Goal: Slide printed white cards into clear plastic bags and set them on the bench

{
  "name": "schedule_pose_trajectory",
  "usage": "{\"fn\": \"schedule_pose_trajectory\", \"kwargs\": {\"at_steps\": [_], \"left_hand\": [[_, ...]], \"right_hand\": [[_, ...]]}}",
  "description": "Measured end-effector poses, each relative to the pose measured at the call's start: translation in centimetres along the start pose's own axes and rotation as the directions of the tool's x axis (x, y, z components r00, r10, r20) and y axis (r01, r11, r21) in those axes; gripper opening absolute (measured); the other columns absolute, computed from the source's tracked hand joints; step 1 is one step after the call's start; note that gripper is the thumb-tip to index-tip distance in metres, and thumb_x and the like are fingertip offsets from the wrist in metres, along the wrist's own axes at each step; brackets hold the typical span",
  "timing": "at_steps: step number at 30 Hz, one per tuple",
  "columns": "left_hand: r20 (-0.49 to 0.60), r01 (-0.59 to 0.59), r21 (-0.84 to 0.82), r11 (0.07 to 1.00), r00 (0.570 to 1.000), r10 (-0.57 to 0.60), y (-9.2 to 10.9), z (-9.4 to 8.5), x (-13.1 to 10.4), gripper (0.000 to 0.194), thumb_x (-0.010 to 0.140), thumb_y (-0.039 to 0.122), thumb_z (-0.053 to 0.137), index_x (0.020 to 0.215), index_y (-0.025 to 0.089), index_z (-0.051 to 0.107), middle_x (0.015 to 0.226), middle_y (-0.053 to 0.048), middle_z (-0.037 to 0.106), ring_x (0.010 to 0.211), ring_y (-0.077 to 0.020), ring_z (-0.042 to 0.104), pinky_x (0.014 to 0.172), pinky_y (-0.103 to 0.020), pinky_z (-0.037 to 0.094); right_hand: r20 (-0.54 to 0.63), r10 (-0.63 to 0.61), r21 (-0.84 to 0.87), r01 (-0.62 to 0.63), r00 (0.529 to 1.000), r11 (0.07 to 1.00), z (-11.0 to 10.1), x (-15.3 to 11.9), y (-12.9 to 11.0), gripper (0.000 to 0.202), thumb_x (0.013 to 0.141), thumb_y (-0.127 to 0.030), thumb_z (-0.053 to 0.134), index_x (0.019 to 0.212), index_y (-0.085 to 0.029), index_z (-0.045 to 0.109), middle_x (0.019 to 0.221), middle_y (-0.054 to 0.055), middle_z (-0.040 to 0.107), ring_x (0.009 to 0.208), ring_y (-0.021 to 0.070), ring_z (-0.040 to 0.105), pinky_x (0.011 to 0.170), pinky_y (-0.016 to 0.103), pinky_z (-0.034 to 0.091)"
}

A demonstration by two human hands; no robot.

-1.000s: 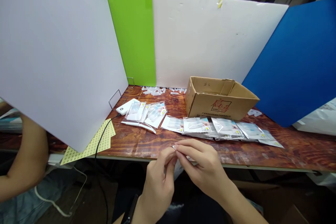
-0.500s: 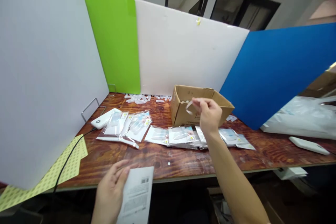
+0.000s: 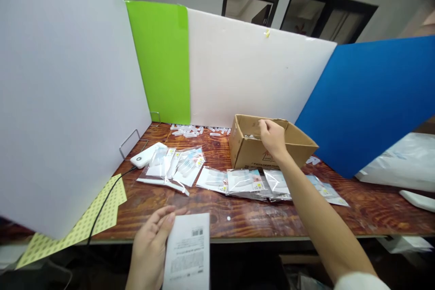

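Observation:
At the near edge of the table, my left hand (image 3: 152, 240) is closed on the left side of a printed white card (image 3: 189, 253). Lines of text and a small dark code block show on its face. My right hand (image 3: 273, 137) reaches over the front wall of an open cardboard box (image 3: 249, 152), fingers curled. Its fingertips are turned away, so what they hold, if anything, is hidden. White pieces lie partly visible inside the box. In front of the box is a row of clear packets with printed cards (image 3: 243, 181).
More clear packets (image 3: 188, 165) lie at left beside a white power bank (image 3: 147, 155) with a black cable. Loose white plastic pieces (image 3: 186, 131) are scattered behind. Yellow sticker sheets (image 3: 98, 217) hang off the front left edge. White, green and blue panels (image 3: 360, 99) wall the table.
My right hand has moved from in front of the box to over its opening. The thin white strip that was in its fingers no longer shows. My left hand still holds the card.

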State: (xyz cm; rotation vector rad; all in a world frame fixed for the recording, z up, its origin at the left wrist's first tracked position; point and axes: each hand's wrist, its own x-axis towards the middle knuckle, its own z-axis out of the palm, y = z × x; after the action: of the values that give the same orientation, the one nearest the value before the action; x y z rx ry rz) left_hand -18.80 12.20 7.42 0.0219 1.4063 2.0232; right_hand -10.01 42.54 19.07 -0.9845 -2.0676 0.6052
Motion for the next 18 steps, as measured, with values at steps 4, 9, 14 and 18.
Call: {"fn": "schedule_pose_trajectory", "kwargs": {"at_steps": [4,9,14,18], "left_hand": [[0.132,-0.020,-0.063,0.998,0.991,0.028,0.6,2.3,-1.4,0.032,0.071,0.029,0.068,0.095,0.017,0.051,0.084,-0.006,0.073,0.076,-0.0215,0.068,0.064,-0.030,0.053],[0.229,-0.022,-0.064,0.998,0.973,0.036,0.5,3.8,-3.5,0.027,0.076,0.027,0.064,0.096,0.015,0.051,0.087,-0.009,0.072,0.077,-0.0207,0.067,0.068,-0.031,0.052],[0.350,0.077,-0.001,0.997,0.934,-0.072,0.7,2.8,-5.6,0.028,0.077,0.024,0.062,0.101,0.014,0.052,0.089,-0.011,0.071,0.078,-0.0201,0.067,0.070,-0.031,0.051],[0.413,0.251,0.170,0.953,0.860,-0.300,-0.1,0.0,-7.7,0.035,0.077,0.020,0.063,0.108,0.011,0.052,0.086,-0.011,0.071,0.071,-0.0178,0.066,0.067,-0.029,0.050]], "right_hand": [[0.356,-0.050,0.379,-0.096,0.933,0.920,1.0,-11.5,-0.9,0.033,0.082,-0.041,0.053,0.101,-0.016,0.060,0.090,0.007,0.069,0.080,0.0189,0.064,0.073,0.031,0.051],[0.696,-0.109,0.595,-0.484,0.710,0.642,1.0,-19.8,-1.4,0.025,0.079,-0.036,0.060,0.090,-0.015,0.068,0.080,0.005,0.069,0.075,0.0176,0.063,0.069,0.029,0.049],[0.726,-0.026,0.622,-0.639,0.688,0.453,-0.4,-21.8,-1.3,0.025,0.080,-0.034,0.059,0.075,-0.013,0.072,0.061,0.003,0.066,0.057,0.0130,0.060,0.057,0.025,0.047],[0.771,0.122,0.539,-0.743,0.624,0.396,-0.8,-26.2,0.1,0.026,0.073,-0.034,0.068,0.093,-0.018,0.071,0.067,0.004,0.069,0.058,0.0138,0.062,0.056,0.025,0.048]]}}
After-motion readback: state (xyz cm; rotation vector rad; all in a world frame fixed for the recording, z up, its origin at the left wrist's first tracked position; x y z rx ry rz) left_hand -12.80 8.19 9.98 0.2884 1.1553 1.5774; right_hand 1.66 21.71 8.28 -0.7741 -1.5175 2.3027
